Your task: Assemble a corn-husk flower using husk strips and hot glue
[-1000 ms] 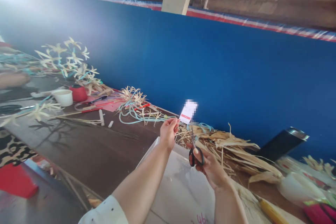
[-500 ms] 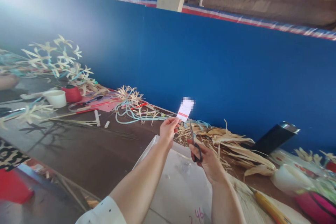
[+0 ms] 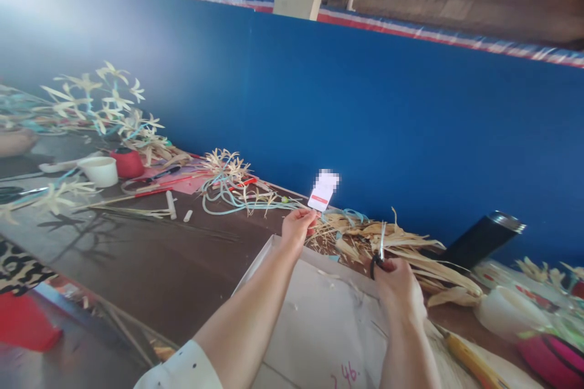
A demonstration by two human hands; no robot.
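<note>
In the head view, my left hand (image 3: 297, 230) is closed in a pinch over the back edge of the box. What its fingertips hold is too small to make out; a bit of red shows beneath them. Just beyond the fingertips stands a bright white phone-like screen (image 3: 322, 193) with a red bar, partly blurred out. My right hand (image 3: 398, 284) grips scissors (image 3: 381, 248) with black handles, their blades pointing up. Behind the scissors lies a heap of dry corn husks (image 3: 410, 246). Below both hands is a shallow white box (image 3: 319, 310).
A black flask (image 3: 483, 240) leans at the right, near a white bowl (image 3: 508, 310), a pink pouch (image 3: 556, 355) and a yellow-handled tool (image 3: 472, 361). Husk flowers (image 3: 107, 97), a white cup (image 3: 99, 171) and red thread (image 3: 128, 164) are at the left. A blue wall (image 3: 292, 97) rises behind.
My right hand has moved to the right with the scissors, away from my left hand. My left hand has barely moved.
</note>
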